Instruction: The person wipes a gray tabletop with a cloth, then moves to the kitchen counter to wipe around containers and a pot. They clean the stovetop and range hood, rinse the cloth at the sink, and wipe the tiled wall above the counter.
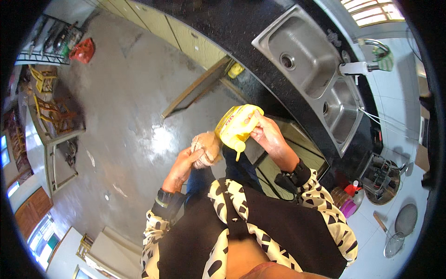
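In the middle of the head view, my right hand (pixel 270 136) grips a yellow plastic jug-like bottle (pixel 231 129) by its handle. The bottle is tilted, with its pump-like nozzle pointing down towards me, and it bears a printed label. A folded tan cloth (pixel 206 149) is pinched in my left hand (pixel 181 165), thumb on top. The cloth is right beside the bottle's left side; whether they touch I cannot tell. Below the counter a cabinet door (pixel 198 85) stands open, and another yellow container (pixel 236 70) is inside near its hinge side.
A double stainless steel sink (pixel 306 52) with a faucet (pixel 355 68) is set in the black countertop (pixel 223 24). Utensils hang on the tiled wall beside a dish rack (pixel 376 174). A table (pixel 64 137), wooden chairs (pixel 54 110) and a red bag (pixel 83 50) are at the left.
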`<move>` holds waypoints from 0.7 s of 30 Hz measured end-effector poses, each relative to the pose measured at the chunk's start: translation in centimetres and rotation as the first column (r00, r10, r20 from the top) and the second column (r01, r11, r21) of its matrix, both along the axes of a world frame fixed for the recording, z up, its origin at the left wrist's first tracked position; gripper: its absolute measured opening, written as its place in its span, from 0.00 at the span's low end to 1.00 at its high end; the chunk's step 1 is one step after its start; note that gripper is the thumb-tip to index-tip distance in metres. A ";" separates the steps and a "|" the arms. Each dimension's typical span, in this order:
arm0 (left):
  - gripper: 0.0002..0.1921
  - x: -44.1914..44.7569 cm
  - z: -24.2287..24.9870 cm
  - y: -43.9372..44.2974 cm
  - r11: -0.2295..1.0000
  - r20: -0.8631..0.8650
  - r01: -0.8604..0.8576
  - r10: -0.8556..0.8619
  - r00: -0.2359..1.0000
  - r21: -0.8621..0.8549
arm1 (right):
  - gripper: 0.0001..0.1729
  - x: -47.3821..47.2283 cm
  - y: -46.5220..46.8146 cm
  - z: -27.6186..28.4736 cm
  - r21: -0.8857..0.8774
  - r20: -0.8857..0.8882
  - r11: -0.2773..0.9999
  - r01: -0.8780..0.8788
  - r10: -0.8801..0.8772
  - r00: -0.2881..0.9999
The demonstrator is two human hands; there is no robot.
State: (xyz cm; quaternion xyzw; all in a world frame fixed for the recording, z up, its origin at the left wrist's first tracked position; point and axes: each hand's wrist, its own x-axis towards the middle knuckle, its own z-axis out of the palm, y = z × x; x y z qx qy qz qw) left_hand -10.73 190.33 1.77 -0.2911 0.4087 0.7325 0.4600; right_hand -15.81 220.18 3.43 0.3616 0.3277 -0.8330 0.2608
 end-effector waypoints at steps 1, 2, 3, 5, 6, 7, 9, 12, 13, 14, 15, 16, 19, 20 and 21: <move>0.27 -0.5 0.5 0.9 1.000 -0.012 -0.005 0.005 1.000 0.004 | 0.19 -0.9 1.1 1.0 -0.009 -0.025 1.000 -0.014 0.014 1.000; 0.26 -1.1 1.7 1.0 0.999 -0.031 -0.036 0.037 0.999 0.018 | 0.19 -2.1 1.5 2.6 -0.053 -0.066 0.998 -0.036 0.033 0.997; 0.24 -1.5 2.6 1.3 0.996 -0.061 -0.079 0.081 0.995 0.049 | 0.19 -3.1 1.9 3.8 -0.057 -0.053 0.997 -0.051 0.048 0.997; 0.24 -2.5 3.9 1.4 0.990 -0.112 -0.105 0.115 0.987 0.091 | 0.17 -5.1 2.5 5.6 -0.046 -0.088 0.999 0.003 -0.007 0.996; 0.24 -2.9 4.5 1.7 0.984 -0.130 -0.132 0.147 0.981 0.119 | 0.17 -6.3 2.8 6.5 -0.059 -0.144 0.998 -0.001 -0.008 0.990; 0.24 -3.2 5.1 2.0 0.976 -0.139 -0.160 0.180 0.974 0.146 | 0.17 -7.7 3.1 7.4 -0.111 -0.216 0.994 -0.005 -0.019 0.976; 0.27 -4.3 6.0 2.4 0.963 -0.192 -0.209 0.240 0.952 0.167 | 0.17 -11.1 3.0 9.1 -0.095 -0.276 0.995 -0.007 -0.020 0.961; 0.31 -6.6 7.1 3.1 0.911 -0.232 -0.320 0.381 0.895 0.259 | 0.17 -17.0 2.4 10.7 -0.089 -0.285 0.996 0.001 -0.026 0.958; 0.31 -7.5 7.4 3.4 0.895 -0.234 -0.341 0.411 0.881 0.288 | 0.17 -18.7 2.4 10.7 -0.057 -0.253 0.998 0.031 -0.045 0.966; 0.31 -8.3 7.5 3.6 0.872 -0.224 -0.366 0.447 0.866 0.324 | 0.17 -20.1 2.2 10.4 -0.066 -0.271 0.994 0.083 -0.098 0.957; 0.31 -9.6 7.4 3.3 0.839 -0.201 -0.391 0.487 0.850 0.379 | 0.16 -22.0 1.8 9.8 -0.087 -0.271 0.994 0.068 -0.089 0.958; 0.30 -10.5 7.3 3.8 0.825 -0.204 -0.401 0.506 0.838 0.397 | 0.16 -23.4 2.2 9.0 -0.083 -0.290 0.996 0.043 -0.066 0.955; 0.28 -14.5 5.8 3.8 0.819 -0.210 -0.361 0.487 0.848 0.446 | 0.16 -28.0 2.2 5.9 -0.034 -0.294 0.997 0.072 -0.079 0.953; 0.28 -15.8 5.3 3.9 0.822 -0.216 -0.356 0.484 0.848 0.445 | 0.16 -29.6 2.4 4.9 -0.025 -0.272 0.997 0.078 -0.082 0.959; 0.27 -17.1 4.8 3.9 0.821 -0.249 -0.315 0.469 0.848 0.476 | 0.16 -31.2 2.5 4.1 -0.080 -0.293 0.996 0.047 -0.068 0.954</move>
